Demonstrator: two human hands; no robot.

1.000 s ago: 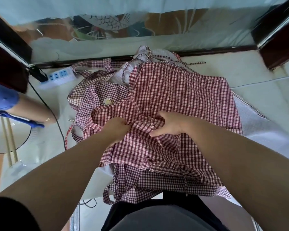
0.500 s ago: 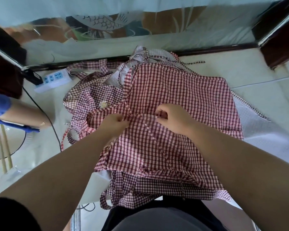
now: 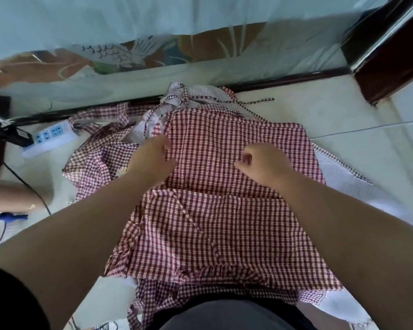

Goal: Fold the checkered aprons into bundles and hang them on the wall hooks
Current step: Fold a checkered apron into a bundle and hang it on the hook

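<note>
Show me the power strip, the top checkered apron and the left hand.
power strip (image 3: pixel 50 142): head view, on its white casing below the sockets.
top checkered apron (image 3: pixel 224 225): head view, middle of its spread cloth.
left hand (image 3: pixel 153 160): head view, back of the hand.

The top apron lies spread on a pile of aprons on the floor, right in front of you. Your left hand holds its left edge, and your right hand pinches it farther right. A crumpled apron lies left of the pile. The power strip sits beyond that, near the foot of the glass panel behind.
</note>
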